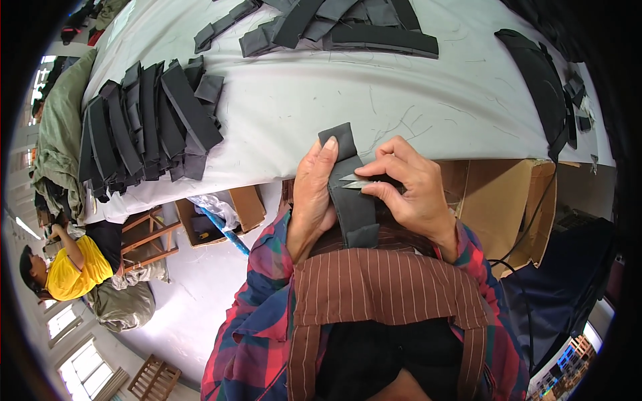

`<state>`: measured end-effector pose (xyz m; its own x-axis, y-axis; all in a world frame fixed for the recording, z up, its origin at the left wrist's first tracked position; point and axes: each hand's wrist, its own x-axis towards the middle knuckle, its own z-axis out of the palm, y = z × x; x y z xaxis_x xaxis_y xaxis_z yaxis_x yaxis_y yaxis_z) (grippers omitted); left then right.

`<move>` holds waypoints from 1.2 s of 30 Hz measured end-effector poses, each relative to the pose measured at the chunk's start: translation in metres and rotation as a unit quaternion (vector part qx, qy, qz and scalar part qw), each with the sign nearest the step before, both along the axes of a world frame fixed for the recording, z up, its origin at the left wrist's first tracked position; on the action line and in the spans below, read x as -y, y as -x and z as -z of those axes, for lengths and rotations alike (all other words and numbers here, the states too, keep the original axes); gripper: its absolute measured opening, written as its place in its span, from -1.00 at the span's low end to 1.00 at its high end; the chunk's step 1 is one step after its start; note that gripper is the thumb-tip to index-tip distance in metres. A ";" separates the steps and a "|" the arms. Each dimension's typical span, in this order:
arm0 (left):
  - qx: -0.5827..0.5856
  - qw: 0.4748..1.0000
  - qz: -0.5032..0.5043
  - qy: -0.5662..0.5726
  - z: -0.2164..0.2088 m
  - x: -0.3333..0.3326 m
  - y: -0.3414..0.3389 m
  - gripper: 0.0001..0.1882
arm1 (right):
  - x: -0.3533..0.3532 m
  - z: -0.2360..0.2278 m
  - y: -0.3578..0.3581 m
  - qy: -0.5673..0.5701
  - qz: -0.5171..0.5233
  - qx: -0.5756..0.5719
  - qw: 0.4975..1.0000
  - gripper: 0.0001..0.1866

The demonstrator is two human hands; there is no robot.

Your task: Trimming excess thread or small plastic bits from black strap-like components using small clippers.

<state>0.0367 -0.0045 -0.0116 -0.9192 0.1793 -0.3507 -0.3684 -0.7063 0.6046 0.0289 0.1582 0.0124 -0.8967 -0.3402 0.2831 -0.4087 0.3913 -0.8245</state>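
Note:
My left hand (313,190) is closed on a dark grey fabric strip (358,210), with the thumb pressed on its upper part. The strip is layered, with a short folded piece at its top and another at its lower end. In my right hand (411,184), thumb and fingers pinch small metal thread snips (351,182). Their two pointed blades are slightly apart and lie over the strip's middle, pointing left. Most of the snips' handle is hidden in the fingers. Both hands are in front of my body, at the table's near edge.
A white-covered table (287,107) bears a row of dark strips (150,123) at left and a pile of strips (341,27) at the far side. Loose threads lie about. Dark fabric pieces (535,77) sit at right. Cardboard boxes (498,207) stand below. A person in yellow (80,267) sits at left.

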 end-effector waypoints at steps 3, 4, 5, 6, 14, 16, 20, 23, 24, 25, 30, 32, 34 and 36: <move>-0.006 1.000 -0.001 -0.011 -0.003 -0.001 0.000 -0.69 | 0.000 -0.002 -0.001 -0.008 0.003 -0.012 1.000 -0.81; -0.004 1.000 0.002 -0.006 -0.003 -0.001 0.000 -0.69 | 0.000 -0.002 0.000 -0.007 0.004 -0.012 1.000 -0.81; -0.003 1.000 0.004 -0.002 -0.003 -0.001 0.000 -0.68 | 0.000 -0.001 0.000 -0.011 0.007 -0.020 1.000 -0.82; -0.003 1.000 0.003 -0.002 -0.002 0.000 0.000 -0.68 | 0.000 -0.001 0.000 -0.014 0.009 -0.028 0.999 -0.83; 0.009 1.000 -0.004 -0.013 -0.002 -0.002 -0.001 -0.70 | 0.000 0.003 -0.002 0.011 0.010 -0.015 1.000 -0.83; 0.007 1.000 0.001 -0.013 -0.002 -0.002 0.000 -0.70 | 0.000 0.004 -0.003 0.042 0.015 0.016 0.999 -0.83; 0.002 1.000 -0.001 -0.012 0.001 0.000 -0.002 -0.70 | -0.002 0.001 -0.003 0.051 0.004 0.022 0.998 -0.80; -0.003 1.000 0.016 0.003 -0.002 0.001 -0.002 -0.71 | -0.001 0.000 -0.002 0.039 -0.014 0.011 0.999 -0.77; -0.003 1.000 0.017 0.003 -0.002 0.000 -0.002 -0.71 | -0.001 0.001 -0.002 0.025 -0.019 -0.002 0.999 -0.76; -0.005 1.000 0.016 0.000 -0.003 -0.002 -0.001 -0.71 | -0.001 0.001 -0.002 0.025 -0.019 -0.002 1.000 -0.76; -0.017 1.000 0.020 0.014 -0.004 -0.003 -0.002 -0.72 | -0.002 -0.003 0.002 0.005 -0.034 -0.014 0.999 -0.79; -0.021 0.999 0.030 0.012 -0.001 -0.001 -0.003 -0.72 | -0.003 -0.004 0.003 -0.003 -0.039 -0.015 0.999 -0.80; -0.021 0.999 0.029 0.014 0.000 -0.002 -0.003 -0.72 | -0.003 -0.004 0.003 -0.012 -0.044 -0.017 0.999 -0.81; -0.021 0.999 0.028 0.014 -0.001 -0.003 -0.002 -0.73 | -0.003 -0.001 0.003 -0.010 -0.048 -0.012 0.999 -0.80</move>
